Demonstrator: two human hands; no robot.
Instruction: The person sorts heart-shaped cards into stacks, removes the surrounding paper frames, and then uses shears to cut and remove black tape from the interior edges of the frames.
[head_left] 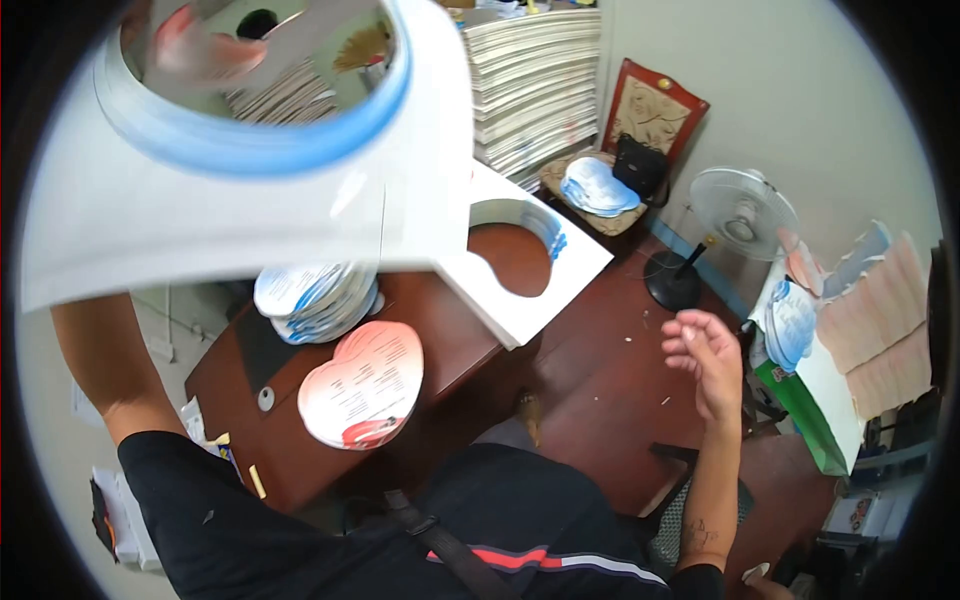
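A large white cardboard sheet with a blue-edged round cut-out is raised close to the camera, blurred. My left arm reaches up behind it; the left hand is hidden by the sheet, which hangs on that side. My right hand is over the floor at the right, empty, its fingers loosely curled and apart. On the brown desk lie a pile of heart-shaped pink printed cards and a stack of blue-and-white printed cards. A thick white stack of cut-out sheets juts over the desk edge.
Tall stacks of sheets rise at the back. A chair holds blue cards and a black bag. A standing fan is near the wall. At right, a green-sided box stands by more printed cards.
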